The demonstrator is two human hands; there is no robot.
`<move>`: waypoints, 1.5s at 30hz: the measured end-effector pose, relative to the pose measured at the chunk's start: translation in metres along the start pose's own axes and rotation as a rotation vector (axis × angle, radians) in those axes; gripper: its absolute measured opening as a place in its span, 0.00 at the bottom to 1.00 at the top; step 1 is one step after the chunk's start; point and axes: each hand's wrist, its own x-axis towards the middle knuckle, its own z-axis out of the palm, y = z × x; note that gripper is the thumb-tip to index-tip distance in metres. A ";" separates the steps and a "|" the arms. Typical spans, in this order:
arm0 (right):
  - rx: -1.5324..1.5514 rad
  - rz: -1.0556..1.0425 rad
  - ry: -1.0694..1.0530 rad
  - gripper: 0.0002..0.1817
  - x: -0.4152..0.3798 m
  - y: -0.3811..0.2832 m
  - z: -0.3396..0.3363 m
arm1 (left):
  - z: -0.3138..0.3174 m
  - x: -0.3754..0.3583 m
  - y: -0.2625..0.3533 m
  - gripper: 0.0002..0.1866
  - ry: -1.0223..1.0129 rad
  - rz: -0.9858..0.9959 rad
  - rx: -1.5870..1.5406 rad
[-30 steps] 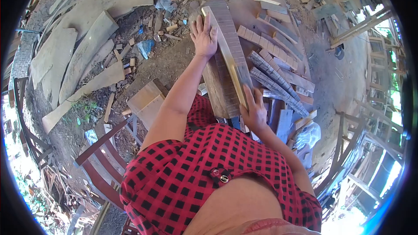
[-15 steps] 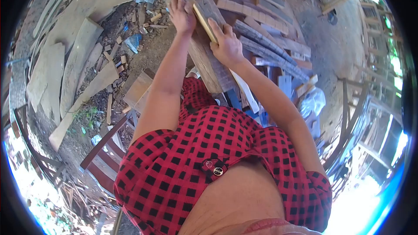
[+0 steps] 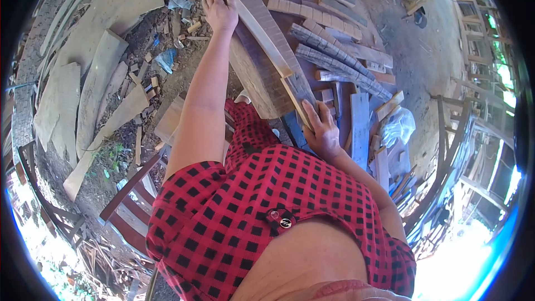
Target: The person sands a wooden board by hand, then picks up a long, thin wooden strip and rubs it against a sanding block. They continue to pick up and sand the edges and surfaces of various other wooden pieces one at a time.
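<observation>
A long narrow wooden strip point(image 3: 253, 30) with a pale edge lies lengthwise along a wide, thick plank point(image 3: 249, 72). My left hand point(image 3: 222, 12) grips the far end of the strip, fingers curled over its edge. Against the strip's near end lies a shorter piece of wood point(image 3: 297, 90), dark on its face and light along its side. My right hand point(image 3: 323, 132) is closed around the near end of this shorter piece, close to my checked clothing, with its thumb side hidden.
Cut boards point(image 3: 315, 17) and bundled grey slats point(image 3: 340, 69) lie to the right, near a clear plastic bag point(image 3: 397, 126). Large flat boards point(image 3: 100, 72) and wood scraps cover the ground at left. A reddish-brown slatted chair point(image 3: 131, 189) stands beside me.
My right hand has moved down toward my body and now holds the shorter piece at the strip's near end. My left hand has shifted slightly up and left, staying at the far end.
</observation>
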 end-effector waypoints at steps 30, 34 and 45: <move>0.038 -0.043 -0.026 0.37 -0.054 0.031 -0.016 | 0.003 0.056 -0.010 0.27 -0.181 -0.043 0.025; 0.054 0.010 0.002 0.36 -0.006 0.014 -0.007 | -0.004 0.047 0.002 0.28 -0.249 -0.176 -0.162; 0.021 -0.073 0.013 0.41 0.209 -0.038 0.033 | 0.029 0.049 -0.060 0.32 -0.270 -0.157 -0.208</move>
